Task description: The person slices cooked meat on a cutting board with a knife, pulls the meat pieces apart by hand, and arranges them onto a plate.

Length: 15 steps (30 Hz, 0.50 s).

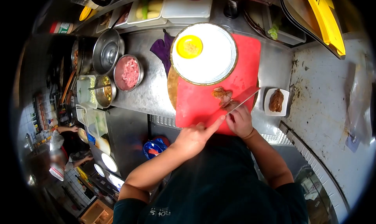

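My left hand (194,138) is closed round a knife (243,102), index finger stretched along it; the handle is hidden in the hand. The blade slants up and to the right over a red cutting board (192,102). Beside the blade, my right hand (239,121) has its fingers bent and pressed together against the near end of a piece of browned meat (222,95); the fingers partly hide that end. Above the meat, a large round white plate (215,67) rests on the board, with a small yellow dish (189,46) of crumbly food on it.
A white dish of dark meat (276,100) sits right of the board. To the left are a bowl of raw pink meat (130,72), an empty metal bowl (106,52) and a purple cloth (161,48). Food containers (149,10) line the back. Another person's hand (73,129) shows far left.
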### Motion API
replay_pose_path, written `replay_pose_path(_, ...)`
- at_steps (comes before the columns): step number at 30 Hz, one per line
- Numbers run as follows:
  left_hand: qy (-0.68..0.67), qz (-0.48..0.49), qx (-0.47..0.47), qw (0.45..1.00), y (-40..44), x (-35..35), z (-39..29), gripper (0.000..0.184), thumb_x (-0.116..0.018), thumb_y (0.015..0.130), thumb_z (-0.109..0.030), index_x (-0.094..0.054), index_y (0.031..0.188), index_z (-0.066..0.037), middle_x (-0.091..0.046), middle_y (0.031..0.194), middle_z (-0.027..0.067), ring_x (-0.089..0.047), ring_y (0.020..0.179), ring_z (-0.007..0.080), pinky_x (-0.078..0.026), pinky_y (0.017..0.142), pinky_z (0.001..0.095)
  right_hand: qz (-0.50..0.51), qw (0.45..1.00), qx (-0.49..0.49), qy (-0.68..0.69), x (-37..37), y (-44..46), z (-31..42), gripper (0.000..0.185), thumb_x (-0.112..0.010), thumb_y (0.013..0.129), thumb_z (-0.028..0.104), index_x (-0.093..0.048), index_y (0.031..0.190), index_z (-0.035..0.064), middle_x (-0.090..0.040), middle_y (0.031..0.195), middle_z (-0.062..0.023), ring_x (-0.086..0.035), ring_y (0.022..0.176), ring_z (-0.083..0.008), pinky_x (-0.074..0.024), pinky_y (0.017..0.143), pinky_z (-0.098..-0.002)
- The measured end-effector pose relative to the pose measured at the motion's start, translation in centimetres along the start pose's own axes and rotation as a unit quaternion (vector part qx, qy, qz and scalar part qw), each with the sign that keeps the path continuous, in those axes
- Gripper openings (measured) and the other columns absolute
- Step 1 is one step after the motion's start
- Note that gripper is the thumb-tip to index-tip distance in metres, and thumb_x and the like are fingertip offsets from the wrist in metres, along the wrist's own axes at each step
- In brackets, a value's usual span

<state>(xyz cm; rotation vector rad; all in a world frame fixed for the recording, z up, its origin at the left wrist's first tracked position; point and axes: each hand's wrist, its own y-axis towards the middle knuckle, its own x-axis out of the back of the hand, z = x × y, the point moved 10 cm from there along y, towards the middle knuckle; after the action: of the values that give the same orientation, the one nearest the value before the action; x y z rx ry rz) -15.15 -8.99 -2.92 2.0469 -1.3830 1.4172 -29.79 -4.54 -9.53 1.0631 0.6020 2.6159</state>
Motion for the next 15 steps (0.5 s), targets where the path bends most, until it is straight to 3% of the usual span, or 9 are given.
replay_pose_path(3, 0.015, 0.008, 0.004, 1.0, 1.1, -2.1, 1.2, 0.095, -0.062, 0.082, 0.006, -0.041, 0.171, -0.021, -0.062, 0.077, 0.0168, -0.067, 0.065, 0.0359, -0.059, 0.063, 0.0482, -0.002, 1.0, 0.007, 0.004, 0.3, 0.5, 0.5, 0.036, -0.081, 0.078, -0.003, -0.069, 0.112, 0.0011, -0.068, 0.119, -0.0169, -0.069, 0.106, -0.0388, -0.0584, 0.094, -0.0468)
replay_pose_path(6, -0.029, -0.018, 0.015, 0.999, 1.2, -2.0, 2.3, 0.096, -0.059, 0.084, 0.006, -0.037, 0.172, -0.028, -0.062, 0.079, 0.0173, -0.07, 0.069, 0.038, -0.062, 0.067, 0.0504, -0.003, 1.0, 0.017, -0.004, 0.7, 0.9, 1.1, 0.038, -0.081, 0.077, -0.005, -0.067, 0.112, 0.0, -0.066, 0.119, -0.0167, -0.069, 0.104, -0.038, -0.0601, 0.092, -0.0457)
replay_pose_path(9, -0.08, -0.069, 0.009, 0.994, 1.3, -0.9, 3.7, 0.097, -0.059, 0.084, 0.008, -0.037, 0.172, -0.026, -0.062, 0.079, 0.0172, -0.069, 0.07, 0.0381, -0.061, 0.066, 0.0497, -0.011, 1.0, 0.016, -0.011, 0.5, 0.5, 1.1, 0.04, -0.081, 0.077, -0.005, -0.067, 0.114, 0.0, -0.066, 0.119, -0.0167, -0.069, 0.104, -0.0381, -0.0603, 0.091, -0.0459)
replay_pose_path(15, 0.027, 0.007, 0.019, 0.999, -1.7, 1.8, 0.1, 0.095, -0.061, 0.083, 0.004, -0.039, 0.171, -0.023, -0.06, 0.077, 0.0152, -0.067, 0.061, 0.0361, -0.06, 0.06, 0.0485, -0.022, 1.0, 0.01, -0.019, 0.5, 0.1, 0.8, 0.042, -0.081, 0.078, -0.004, -0.068, 0.117, 0.0003, -0.066, 0.118, -0.0173, -0.068, 0.105, -0.0394, -0.0595, 0.091, -0.0465)
